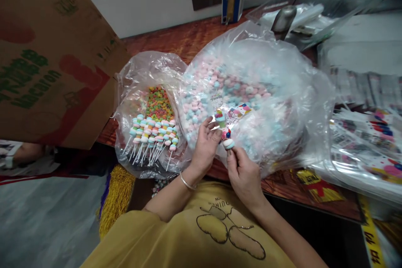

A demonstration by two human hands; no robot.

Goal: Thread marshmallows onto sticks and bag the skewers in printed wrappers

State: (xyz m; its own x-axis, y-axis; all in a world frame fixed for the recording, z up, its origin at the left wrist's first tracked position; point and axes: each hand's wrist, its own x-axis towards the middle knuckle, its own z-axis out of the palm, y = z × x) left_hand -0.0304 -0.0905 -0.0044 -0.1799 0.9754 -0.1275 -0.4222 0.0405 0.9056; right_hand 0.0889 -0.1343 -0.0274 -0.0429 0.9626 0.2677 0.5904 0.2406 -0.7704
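My right hand (245,176) pinches the lower end of a marshmallow candy stick (228,144), with pink and pale blue pieces at its top. My left hand (205,142) has its thumb and fingers closed on the near end of a small printed plastic bag (238,111), clear with bright coloured shapes. The bag's open end and the upper part of the candy meet at my left fingertips; how far one is inside the other I cannot tell. Beneath both hands spreads a large clear bag of pink and blue marshmallows (248,86).
Left of my hands, marshmallow candies on white sticks (153,136) lie beside orange-green ring candies (159,102) on clear plastic. A cardboard box (53,63) stands far left. Stacked printed bags (364,138) lie right. A blue box (233,1) stands by the wall.
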